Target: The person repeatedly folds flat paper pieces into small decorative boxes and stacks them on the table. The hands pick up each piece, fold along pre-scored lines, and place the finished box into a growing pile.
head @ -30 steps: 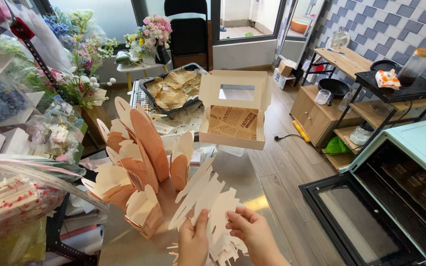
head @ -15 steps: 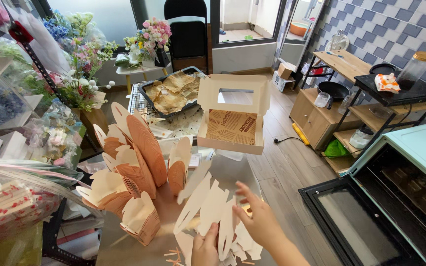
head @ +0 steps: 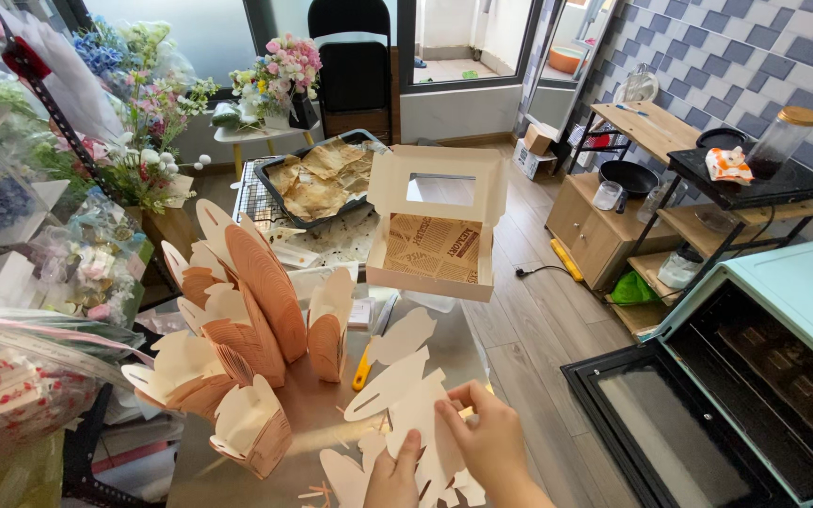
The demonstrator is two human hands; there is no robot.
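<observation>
At the bottom of the view both my hands grip a flat white paper cut-out [head: 405, 388] with rounded petal-like lobes. My left hand [head: 393, 482] pinches its lower edge from below. My right hand [head: 478, 435] closes on its right side, fingers curled over the paper. The cut-out lies over a shiny metal tabletop [head: 324, 414]. Just to the left stand several folded peach-and-white petal-shaped paper boxes [head: 247, 320]. An orange-handled knife [head: 361, 369] lies on the table beyond the cut-out.
An open window-lid cardboard box [head: 437, 231] lined with printed brown paper sits ahead. A dark tray [head: 320, 177] of crumpled baking paper is behind it. Flower bouquets [head: 273, 77] fill the left. A mint oven [head: 755, 376] with its door open stands at right, near wooden shelves [head: 661, 160].
The white cut-out has dropped lower and tilted toward me. My right hand slid from its far edge back onto its right side, and my left hand stays underneath.
</observation>
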